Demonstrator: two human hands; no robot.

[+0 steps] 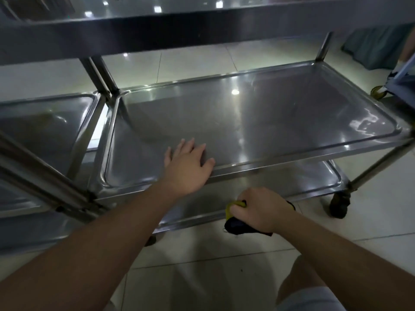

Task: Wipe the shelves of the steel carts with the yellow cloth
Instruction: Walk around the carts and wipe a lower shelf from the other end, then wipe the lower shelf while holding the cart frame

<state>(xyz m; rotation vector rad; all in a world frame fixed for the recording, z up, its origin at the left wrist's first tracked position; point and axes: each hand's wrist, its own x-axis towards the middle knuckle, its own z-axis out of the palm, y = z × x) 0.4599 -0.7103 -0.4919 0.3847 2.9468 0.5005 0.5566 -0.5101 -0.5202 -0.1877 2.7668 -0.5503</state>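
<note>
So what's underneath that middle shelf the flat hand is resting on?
Under the middle shelf sits a lower shelf of the same cart. The right hand grips the yellow cloth at its front edge. The shelf above hides most of its surface.

Left hand (187, 163) lies flat, fingers spread toward twelve o'clock; right hand (260, 209) is curled tight, knuckles up.

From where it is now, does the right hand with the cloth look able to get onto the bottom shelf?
Probably yes. The right hand grips the yellow cloth right at the bottom shelf front edge, and nothing lies on that shelf. The middle shelf overhangs it, so headroom may be tight.
</note>
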